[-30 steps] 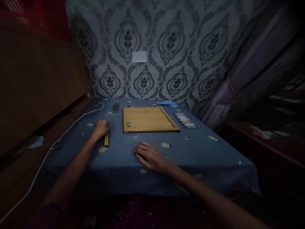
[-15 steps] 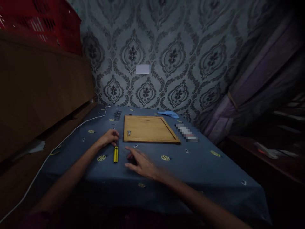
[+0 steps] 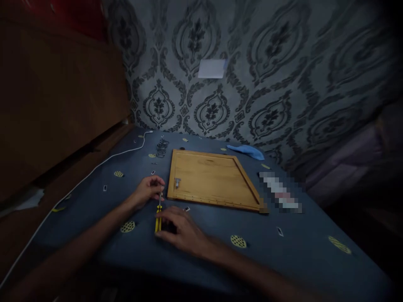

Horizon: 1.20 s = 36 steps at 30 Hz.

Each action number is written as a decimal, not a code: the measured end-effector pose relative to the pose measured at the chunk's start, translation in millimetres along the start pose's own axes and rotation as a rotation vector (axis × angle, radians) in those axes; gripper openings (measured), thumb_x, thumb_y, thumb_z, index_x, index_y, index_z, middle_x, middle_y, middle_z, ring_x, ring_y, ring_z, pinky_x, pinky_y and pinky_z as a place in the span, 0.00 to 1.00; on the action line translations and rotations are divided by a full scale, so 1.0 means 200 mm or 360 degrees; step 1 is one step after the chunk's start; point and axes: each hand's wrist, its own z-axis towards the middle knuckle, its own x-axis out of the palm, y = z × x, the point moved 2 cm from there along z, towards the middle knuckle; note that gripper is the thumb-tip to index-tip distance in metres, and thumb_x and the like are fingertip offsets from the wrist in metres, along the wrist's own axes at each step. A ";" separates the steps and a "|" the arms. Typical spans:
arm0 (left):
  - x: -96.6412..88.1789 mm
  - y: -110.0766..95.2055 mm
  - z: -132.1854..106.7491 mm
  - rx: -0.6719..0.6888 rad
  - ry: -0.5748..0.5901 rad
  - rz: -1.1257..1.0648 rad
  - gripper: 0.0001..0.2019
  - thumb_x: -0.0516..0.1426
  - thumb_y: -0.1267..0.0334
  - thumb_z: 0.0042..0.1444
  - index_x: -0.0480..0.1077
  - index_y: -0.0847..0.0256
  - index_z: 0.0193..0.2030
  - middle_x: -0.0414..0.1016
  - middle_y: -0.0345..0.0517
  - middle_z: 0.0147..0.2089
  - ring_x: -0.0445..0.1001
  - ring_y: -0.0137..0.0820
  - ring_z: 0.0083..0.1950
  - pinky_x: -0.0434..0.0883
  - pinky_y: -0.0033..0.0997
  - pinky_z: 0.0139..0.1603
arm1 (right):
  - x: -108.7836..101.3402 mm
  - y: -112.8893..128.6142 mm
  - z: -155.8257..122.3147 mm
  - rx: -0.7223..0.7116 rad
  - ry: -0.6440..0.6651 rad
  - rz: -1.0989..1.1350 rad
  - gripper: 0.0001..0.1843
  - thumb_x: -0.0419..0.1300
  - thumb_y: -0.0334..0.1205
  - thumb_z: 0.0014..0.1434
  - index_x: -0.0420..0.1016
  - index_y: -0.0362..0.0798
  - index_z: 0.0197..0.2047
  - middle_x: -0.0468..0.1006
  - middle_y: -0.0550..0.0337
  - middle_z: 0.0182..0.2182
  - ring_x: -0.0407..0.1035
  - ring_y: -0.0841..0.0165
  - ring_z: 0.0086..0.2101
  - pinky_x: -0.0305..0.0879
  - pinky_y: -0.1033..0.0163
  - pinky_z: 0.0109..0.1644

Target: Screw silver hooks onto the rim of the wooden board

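Note:
A screwdriver [image 3: 158, 220] with a yellow and black handle points away from me over the blue patterned tablecloth. My right hand [image 3: 181, 228] has its thumb and fingers closed on the handle. Around the thin metal shaft, near its tip, the fingers of my left hand [image 3: 149, 191] are pinched. Just beyond both hands lies a framed wooden panel [image 3: 214, 178], flat on the table. A small metal fitting [image 3: 177, 183] sits at the panel's left side.
A tangle of metal wire pieces [image 3: 162, 147] lies behind my left hand. A blue cloth [image 3: 247, 151] and a blurred-out item [image 3: 280, 191] are right of the panel. A white cable [image 3: 110, 158] runs along the left, beside a wooden cabinet [image 3: 63, 96].
My right hand has moved left and closed on the screwdriver handle. My left hand now pinches the shaft. The view has shifted closer and tilted.

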 end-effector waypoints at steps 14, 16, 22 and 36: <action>0.04 -0.11 -0.02 -0.0153 -0.0121 -0.0066 0.23 0.74 0.51 0.43 0.69 0.59 0.37 0.70 0.35 0.32 0.75 0.26 0.30 0.82 0.29 0.32 | -0.02 0.00 -0.06 -0.0260 0.0022 0.0106 0.19 0.57 0.45 0.74 0.73 0.50 0.64 0.81 0.52 0.44 0.74 0.63 0.44 0.73 0.57 0.49; 0.06 -0.13 -0.01 -0.0137 -0.0079 0.0018 0.23 0.73 0.49 0.45 0.68 0.59 0.36 0.70 0.36 0.32 0.76 0.27 0.30 0.81 0.30 0.31 | -0.04 0.01 -0.06 -0.0273 -0.0058 0.0195 0.18 0.56 0.47 0.75 0.73 0.49 0.62 0.82 0.54 0.42 0.74 0.65 0.41 0.74 0.58 0.47; -0.01 -0.22 0.11 0.0077 -0.0089 0.0509 0.22 0.63 0.43 0.56 0.70 0.58 0.46 0.72 0.39 0.34 0.76 0.32 0.30 0.78 0.32 0.29 | -0.12 0.02 -0.07 -0.0288 -0.0529 0.0313 0.11 0.56 0.37 0.74 0.77 0.49 0.54 0.78 0.59 0.33 0.72 0.69 0.32 0.71 0.63 0.39; -0.30 -0.17 0.42 0.0595 -0.0221 0.1863 0.11 0.55 0.62 0.68 0.78 0.58 0.51 0.76 0.51 0.50 0.71 0.44 0.54 0.70 0.43 0.57 | -0.44 -0.24 0.00 -0.0119 -0.0972 -0.0176 0.23 0.57 0.25 0.69 0.75 0.55 0.62 0.80 0.58 0.37 0.75 0.67 0.36 0.72 0.62 0.39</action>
